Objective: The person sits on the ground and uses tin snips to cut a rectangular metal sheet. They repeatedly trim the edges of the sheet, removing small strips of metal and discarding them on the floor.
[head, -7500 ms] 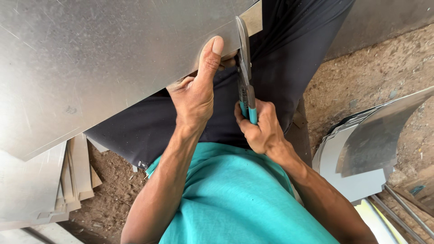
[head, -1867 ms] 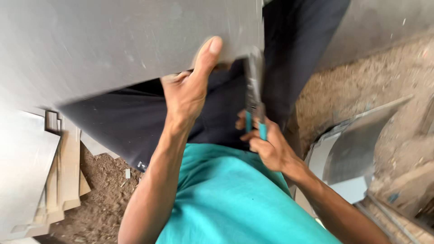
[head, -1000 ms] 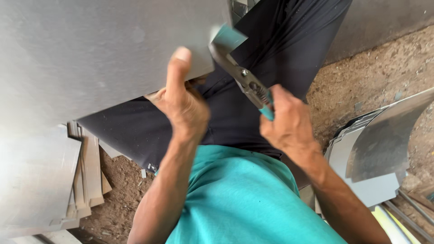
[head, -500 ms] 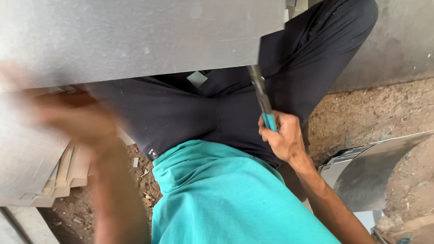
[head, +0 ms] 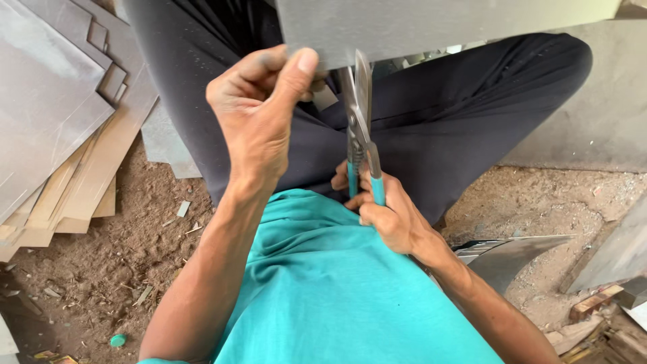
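Observation:
A grey metal sheet (head: 431, 23) spans the top of the head view, above my lap. My left hand (head: 259, 114) pinches its near edge, thumb on top. My right hand (head: 381, 212) grips the teal handles of tin snips (head: 358, 128), whose blades point up and bite the sheet's edge just right of my left thumb. I sit cross-legged in dark trousers (head: 438, 128) and a teal shirt (head: 337, 290).
A stack of flat metal sheets (head: 60, 121) lies on the dirt ground at the left. Curved cut sheet pieces (head: 512, 259) lie at the right, with scrap (head: 606, 317) in the lower right corner. Small offcuts dot the soil.
My left hand swung away, blurred, then came back to pinch the sheet's edge. The sheet was turned, and the snips now bite its near edge with blades upright.

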The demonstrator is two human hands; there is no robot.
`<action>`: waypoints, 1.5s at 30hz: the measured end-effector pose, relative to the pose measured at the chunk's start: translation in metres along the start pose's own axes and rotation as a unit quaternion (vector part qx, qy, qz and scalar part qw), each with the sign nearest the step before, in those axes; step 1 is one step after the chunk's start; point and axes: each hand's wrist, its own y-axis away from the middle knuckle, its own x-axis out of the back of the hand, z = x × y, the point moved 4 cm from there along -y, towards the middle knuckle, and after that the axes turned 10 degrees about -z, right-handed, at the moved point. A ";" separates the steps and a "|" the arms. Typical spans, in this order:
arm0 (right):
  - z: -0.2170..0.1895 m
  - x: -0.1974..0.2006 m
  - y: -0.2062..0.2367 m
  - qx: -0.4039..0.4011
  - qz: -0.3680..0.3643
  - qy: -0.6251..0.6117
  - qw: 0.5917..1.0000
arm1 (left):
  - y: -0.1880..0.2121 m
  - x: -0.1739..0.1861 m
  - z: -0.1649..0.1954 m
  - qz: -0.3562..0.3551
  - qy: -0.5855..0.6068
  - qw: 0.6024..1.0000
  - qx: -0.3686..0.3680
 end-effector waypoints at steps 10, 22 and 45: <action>-0.032 -0.010 -0.021 -0.025 0.035 0.058 0.997 | -0.003 0.009 -0.006 -0.003 -0.023 1.000 0.013; -0.009 0.010 -0.028 -0.008 0.102 0.170 0.980 | -0.045 0.003 0.016 0.018 -0.186 0.981 -0.056; 0.050 0.054 0.055 0.036 0.239 -0.147 0.959 | -0.007 -0.141 -0.113 -0.111 -0.118 0.978 0.132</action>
